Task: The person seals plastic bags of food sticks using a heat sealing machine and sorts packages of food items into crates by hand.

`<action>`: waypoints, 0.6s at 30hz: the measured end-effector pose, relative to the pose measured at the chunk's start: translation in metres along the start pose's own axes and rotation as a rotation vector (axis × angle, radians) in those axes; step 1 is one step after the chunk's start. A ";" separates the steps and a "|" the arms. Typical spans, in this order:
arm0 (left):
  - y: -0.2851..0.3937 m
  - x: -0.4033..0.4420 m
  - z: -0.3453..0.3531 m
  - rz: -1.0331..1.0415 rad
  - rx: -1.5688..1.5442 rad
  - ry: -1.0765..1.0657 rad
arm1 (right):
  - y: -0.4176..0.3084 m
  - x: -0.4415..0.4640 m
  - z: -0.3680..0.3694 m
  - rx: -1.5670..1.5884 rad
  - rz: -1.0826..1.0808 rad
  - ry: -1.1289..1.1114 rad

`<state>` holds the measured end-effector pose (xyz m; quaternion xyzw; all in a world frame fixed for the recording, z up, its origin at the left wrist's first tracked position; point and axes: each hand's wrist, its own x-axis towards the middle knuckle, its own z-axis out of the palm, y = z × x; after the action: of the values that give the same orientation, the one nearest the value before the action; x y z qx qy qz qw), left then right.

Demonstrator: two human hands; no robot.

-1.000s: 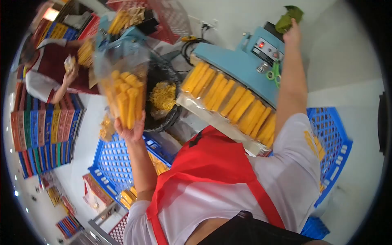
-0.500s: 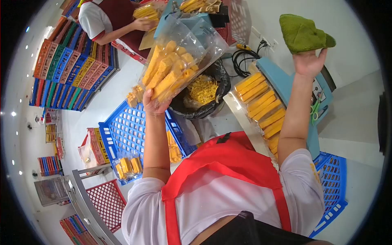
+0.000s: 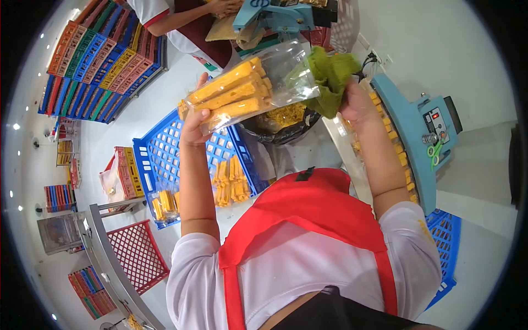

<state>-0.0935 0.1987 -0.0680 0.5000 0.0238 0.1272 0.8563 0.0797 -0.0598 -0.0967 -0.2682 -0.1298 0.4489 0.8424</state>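
Observation:
My left hand (image 3: 193, 122) grips the filled end of a clear plastic bag (image 3: 286, 70) holding several thick yellow sticks (image 3: 234, 93). The bag lies slantwise in the air, its flatter end reaching to the right. My right hand (image 3: 356, 103) is closed on a crumpled green cloth (image 3: 329, 82), which touches or overlaps that flat end. Below the bag, a bin (image 3: 294, 132) lined with black plastic holds yellow scraps. Beside my right forearm stands a light blue sealing machine (image 3: 404, 115) with a row of yellow sticks along it, partly hidden by the arm.
A blue crate (image 3: 162, 132) with bagged sticks (image 3: 231, 179) stands at left. Green-handled scissors (image 3: 434, 154) rest on the machine. A co-worker's arm (image 3: 187, 17) is at the top beside another blue machine (image 3: 275, 16). Stacked coloured crates (image 3: 99, 66) stand at far left.
My right hand has brought the green cloth down and left to the bag's flat end. The bag has tilted more level. The co-worker's hands have shifted towards the top edge.

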 end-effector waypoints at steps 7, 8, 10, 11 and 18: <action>-0.006 -0.017 -0.027 -0.024 0.071 -0.018 | 0.017 0.008 0.034 -0.445 0.129 -0.073; -0.006 -0.019 -0.028 -0.027 0.063 -0.011 | 0.019 0.009 0.034 -0.448 0.133 -0.072; -0.008 -0.022 -0.028 -0.002 0.031 0.018 | 0.020 0.013 0.034 -1.061 -0.160 -0.051; -0.010 -0.024 -0.027 0.020 0.001 0.047 | 0.019 0.014 0.038 -1.061 -0.156 -0.053; -0.026 -0.037 -0.059 0.108 -0.401 0.124 | -0.043 0.019 0.035 -0.705 -0.504 0.326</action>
<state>-0.1342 0.2278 -0.1232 0.3112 0.0239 0.2058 0.9275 0.1035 -0.0516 -0.0439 -0.5657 -0.2015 0.1106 0.7920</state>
